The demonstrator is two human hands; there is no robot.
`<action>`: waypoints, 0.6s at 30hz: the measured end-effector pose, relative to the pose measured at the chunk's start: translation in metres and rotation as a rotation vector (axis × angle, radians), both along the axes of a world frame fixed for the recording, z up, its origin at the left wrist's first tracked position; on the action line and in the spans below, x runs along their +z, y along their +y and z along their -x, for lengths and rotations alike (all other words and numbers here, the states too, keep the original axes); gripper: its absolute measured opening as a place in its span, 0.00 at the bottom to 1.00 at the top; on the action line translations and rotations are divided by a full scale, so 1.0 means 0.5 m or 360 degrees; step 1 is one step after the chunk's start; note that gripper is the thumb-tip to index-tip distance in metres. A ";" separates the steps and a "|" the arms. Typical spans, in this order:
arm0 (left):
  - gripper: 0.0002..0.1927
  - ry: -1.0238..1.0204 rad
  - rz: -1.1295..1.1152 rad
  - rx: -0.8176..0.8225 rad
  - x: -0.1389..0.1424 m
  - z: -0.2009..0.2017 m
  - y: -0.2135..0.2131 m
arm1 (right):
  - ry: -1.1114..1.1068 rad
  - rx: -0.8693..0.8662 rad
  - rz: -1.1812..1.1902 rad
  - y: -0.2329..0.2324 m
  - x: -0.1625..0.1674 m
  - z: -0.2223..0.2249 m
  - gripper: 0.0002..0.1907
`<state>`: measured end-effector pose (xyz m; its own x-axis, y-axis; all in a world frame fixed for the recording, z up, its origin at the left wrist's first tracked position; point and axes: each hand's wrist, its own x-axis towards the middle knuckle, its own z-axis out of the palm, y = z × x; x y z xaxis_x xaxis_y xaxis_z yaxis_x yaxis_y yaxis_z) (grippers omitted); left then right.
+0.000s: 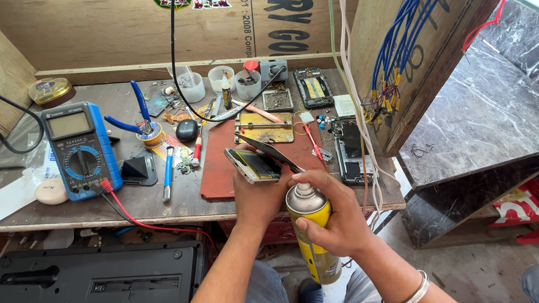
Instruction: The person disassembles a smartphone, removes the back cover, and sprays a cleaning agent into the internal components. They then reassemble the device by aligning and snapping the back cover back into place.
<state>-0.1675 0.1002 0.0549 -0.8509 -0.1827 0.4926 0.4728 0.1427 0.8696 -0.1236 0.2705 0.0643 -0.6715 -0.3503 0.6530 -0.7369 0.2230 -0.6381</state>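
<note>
My left hand holds an opened smartphone over the front edge of the workbench, its screen panel lifted off the body. My right hand grips a yellow spray can with a silver top, index finger up by the nozzle, which points toward the phone. A metal bangle sits on my right wrist. Both hands are close together, just in front of a red-brown work mat.
The bench holds a blue multimeter with red lead, blue-handled pliers, small plastic cups, a jig, another opened phone and a screwdriver. Black case lies below. Wired wooden panel stands right.
</note>
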 end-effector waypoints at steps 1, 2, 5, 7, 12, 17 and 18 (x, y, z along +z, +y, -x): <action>0.22 0.0008 0.0003 0.0003 0.000 0.000 0.000 | -0.0004 -0.0003 0.0005 0.000 -0.001 0.000 0.31; 0.22 0.0015 0.0005 0.0008 -0.001 0.000 -0.002 | -0.0007 -0.0009 0.0003 -0.002 -0.002 0.000 0.31; 0.24 0.0001 -0.0010 -0.0008 -0.007 0.000 -0.004 | -0.0014 -0.0019 0.0001 -0.003 -0.003 0.001 0.32; 0.24 0.0005 0.0010 -0.0010 -0.010 0.002 -0.004 | -0.0012 -0.0014 0.0003 -0.004 -0.002 0.002 0.31; 0.25 0.0019 0.0006 -0.0038 -0.015 0.003 -0.006 | -0.0007 -0.0033 -0.0016 -0.004 -0.002 0.001 0.31; 0.23 0.0049 0.0129 0.0057 -0.012 0.004 -0.005 | 0.0015 -0.0034 -0.0006 -0.004 -0.004 0.000 0.31; 0.23 0.0028 0.0095 0.0047 -0.011 0.003 -0.004 | 0.0031 -0.0037 -0.0009 -0.004 -0.004 -0.001 0.31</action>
<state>-0.1692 0.0980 0.0495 -0.8367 -0.1774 0.5182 0.4827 0.2083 0.8507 -0.1233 0.2684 0.0621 -0.6667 -0.3385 0.6640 -0.7437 0.2440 -0.6223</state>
